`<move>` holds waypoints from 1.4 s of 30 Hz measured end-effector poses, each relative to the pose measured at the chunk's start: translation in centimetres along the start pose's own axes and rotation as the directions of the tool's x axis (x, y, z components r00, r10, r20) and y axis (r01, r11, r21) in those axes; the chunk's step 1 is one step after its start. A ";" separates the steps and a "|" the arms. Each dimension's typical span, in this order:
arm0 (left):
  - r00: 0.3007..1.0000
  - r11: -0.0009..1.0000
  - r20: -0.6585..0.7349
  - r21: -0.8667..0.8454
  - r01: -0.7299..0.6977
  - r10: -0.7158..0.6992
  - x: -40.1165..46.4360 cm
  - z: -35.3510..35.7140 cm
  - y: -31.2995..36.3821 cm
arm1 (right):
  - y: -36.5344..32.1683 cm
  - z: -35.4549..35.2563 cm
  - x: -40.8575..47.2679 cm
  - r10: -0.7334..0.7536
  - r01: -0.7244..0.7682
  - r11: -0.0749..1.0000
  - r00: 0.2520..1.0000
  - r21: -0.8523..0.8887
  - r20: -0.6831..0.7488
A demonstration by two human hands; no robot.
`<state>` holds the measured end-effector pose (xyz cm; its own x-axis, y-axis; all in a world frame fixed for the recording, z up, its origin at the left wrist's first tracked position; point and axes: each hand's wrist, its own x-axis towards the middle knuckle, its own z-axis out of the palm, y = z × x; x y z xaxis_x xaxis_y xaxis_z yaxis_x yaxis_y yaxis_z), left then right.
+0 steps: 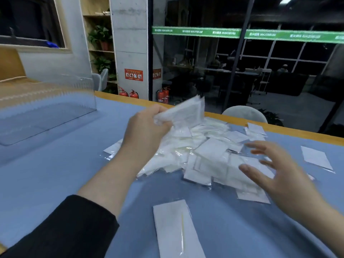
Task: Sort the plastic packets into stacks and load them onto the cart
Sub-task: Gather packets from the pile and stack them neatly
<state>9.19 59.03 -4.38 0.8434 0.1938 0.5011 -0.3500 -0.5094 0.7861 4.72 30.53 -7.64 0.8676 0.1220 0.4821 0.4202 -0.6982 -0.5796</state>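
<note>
- Head view: your left hand (147,131) grips a bunch of packets (183,113), lifted above the pile (201,155) on the blue table (55,174).
- Your right hand (279,174) hovers over the pile's right side, fingers spread, holding nothing.
- One packet (176,229) lies alone, nearest you.

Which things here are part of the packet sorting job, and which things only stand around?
Part of the job:
- left hand, gripping a bunch of packets
- right hand, open over the packet pile
- single packet near the front
- single packet at right

Only standing around:
- clear acrylic box
- fire extinguishers
- potted plants
- chair
</note>
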 end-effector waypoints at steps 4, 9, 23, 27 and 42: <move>0.963 0.992 -0.264 0.101 0.073 -0.044 1.5 -5.2 -3.5 | -3.7 2.5 3.3 -0.041 0.077 0.982 0.978 -0.173 0.202; 0.908 0.969 -0.414 0.189 0.159 -0.068 2.3 -6.3 -6.0 | -7.7 7.9 10.5 -0.076 0.191 0.930 0.937 -0.316 0.342; 0.926 0.972 -0.365 0.164 0.169 -0.099 2.4 -5.4 -7.2 | -5.5 19.5 25.6 0.320 0.121 0.792 0.752 -0.598 0.576; 0.937 0.972 -0.331 0.159 0.172 -0.112 2.5 -5.0 -7.2 | -4.7 19.9 25.9 0.300 0.194 0.733 0.768 -0.652 0.566; 0.889 0.992 -0.443 -0.002 0.125 -0.113 2.5 -5.8 -6.4 | -7.2 7.6 20.1 -0.006 0.053 0.973 0.979 -0.225 0.203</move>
<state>11.18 67.63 -6.02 0.6090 0.6013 0.5172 -0.2424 -0.4797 0.8433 21.18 43.42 1.23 0.9009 0.2670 0.3422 0.3947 -0.8318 -0.3903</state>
